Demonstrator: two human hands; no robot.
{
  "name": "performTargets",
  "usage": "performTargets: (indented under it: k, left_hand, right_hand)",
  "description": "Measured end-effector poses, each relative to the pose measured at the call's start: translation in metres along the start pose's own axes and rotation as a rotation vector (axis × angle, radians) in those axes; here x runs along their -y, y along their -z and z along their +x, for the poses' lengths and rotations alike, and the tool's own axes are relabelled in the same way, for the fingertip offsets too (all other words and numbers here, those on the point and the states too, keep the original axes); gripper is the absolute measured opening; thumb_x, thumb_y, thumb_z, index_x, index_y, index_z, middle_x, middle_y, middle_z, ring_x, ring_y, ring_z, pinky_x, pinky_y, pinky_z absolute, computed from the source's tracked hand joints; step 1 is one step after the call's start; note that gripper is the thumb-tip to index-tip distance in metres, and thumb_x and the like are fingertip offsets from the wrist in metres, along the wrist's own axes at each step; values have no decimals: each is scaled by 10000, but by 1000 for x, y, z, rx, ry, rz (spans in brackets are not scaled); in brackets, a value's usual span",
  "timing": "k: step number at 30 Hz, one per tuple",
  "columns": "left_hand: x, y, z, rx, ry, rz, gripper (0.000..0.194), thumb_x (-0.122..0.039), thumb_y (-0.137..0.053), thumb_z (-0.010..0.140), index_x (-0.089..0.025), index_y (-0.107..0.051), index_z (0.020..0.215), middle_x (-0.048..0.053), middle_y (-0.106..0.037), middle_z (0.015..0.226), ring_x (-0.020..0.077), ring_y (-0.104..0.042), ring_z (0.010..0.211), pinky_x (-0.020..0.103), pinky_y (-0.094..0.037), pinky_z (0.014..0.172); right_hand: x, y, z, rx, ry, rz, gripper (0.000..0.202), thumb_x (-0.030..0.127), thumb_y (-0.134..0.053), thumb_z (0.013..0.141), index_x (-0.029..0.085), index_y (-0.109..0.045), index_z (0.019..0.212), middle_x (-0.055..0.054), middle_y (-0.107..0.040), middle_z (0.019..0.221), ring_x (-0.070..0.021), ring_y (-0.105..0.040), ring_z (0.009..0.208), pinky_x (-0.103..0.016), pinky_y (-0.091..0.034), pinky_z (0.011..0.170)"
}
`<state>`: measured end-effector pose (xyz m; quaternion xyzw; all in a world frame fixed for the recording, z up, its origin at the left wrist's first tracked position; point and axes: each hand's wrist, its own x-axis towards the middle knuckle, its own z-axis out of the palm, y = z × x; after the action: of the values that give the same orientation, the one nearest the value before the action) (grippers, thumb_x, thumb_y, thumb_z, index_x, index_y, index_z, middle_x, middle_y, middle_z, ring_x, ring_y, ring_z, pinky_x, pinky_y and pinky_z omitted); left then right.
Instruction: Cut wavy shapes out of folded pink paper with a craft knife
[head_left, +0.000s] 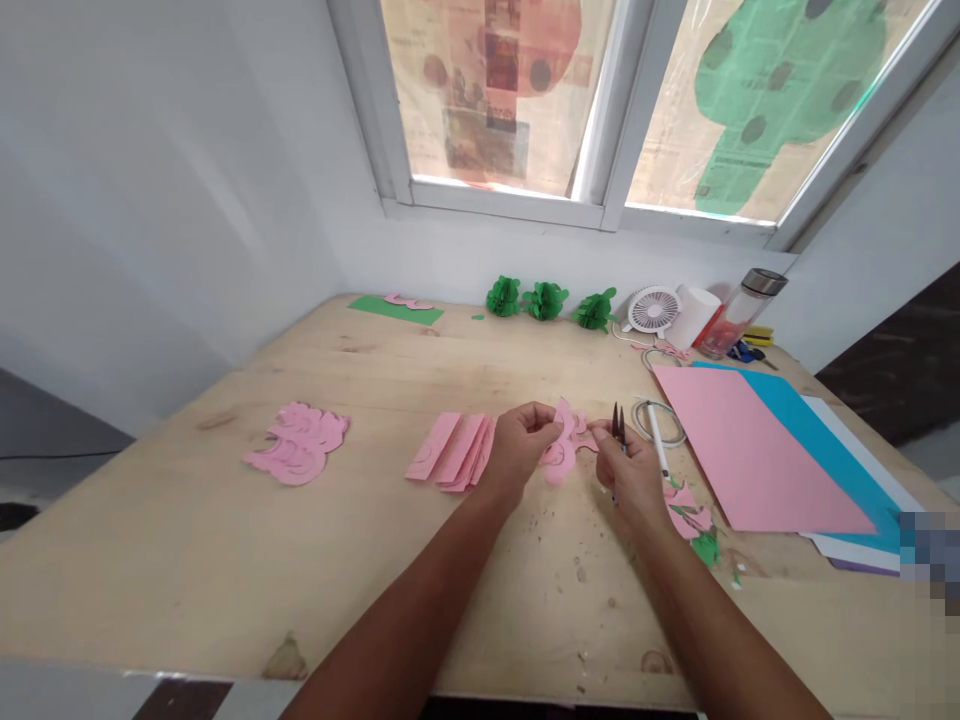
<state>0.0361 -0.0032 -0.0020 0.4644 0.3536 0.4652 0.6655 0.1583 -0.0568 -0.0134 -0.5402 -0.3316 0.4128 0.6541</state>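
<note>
My left hand (525, 445) pinches the left edge of a curvy cut pink paper piece (561, 462) above the middle of the table. On its right side, my right hand (628, 468) has its fingers closed around small scissors, whose dark blades (618, 422) point up and away. The right thumb and forefinger also meet at a thin curled pink strip (585, 444) beside the piece. Folded pink paper strips (439, 447) lie just left of my left hand. Farther left rests a pile of cut pink cloud-like shapes (300, 443).
Pink (761, 450) and blue sheets (825, 450) lie at the right. Pink and green scraps (690, 518), a white pen (658, 440) and a coiled cable are near my right hand. Along the back stand green paper balls (545, 301), a small fan (652, 311) and a bottle (742, 315).
</note>
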Motion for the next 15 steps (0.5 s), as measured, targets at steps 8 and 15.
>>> performTargets:
  k: [8,15]
  left_hand:
    - [0,-1,-5,205,66,217,65,-195,-620,593,-159,-592,547,-22,-499,483,80,-423,426,207,-297,437]
    - [4,-1,-1,112,-1,183,98,-238,-666,587,-158,-648,641,10,-576,590,101,-469,517,210,-345,482]
  right_hand:
    - [-1,6,4,58,20,-109,217,366,-673,692,175,-612,776,91,-309,448,-55,-215,374,-213,-134,368]
    - [-4,8,7,-19,-17,-18,209,333,-698,662,179,-560,689,84,-373,440,-54,-246,368,-206,-132,357]
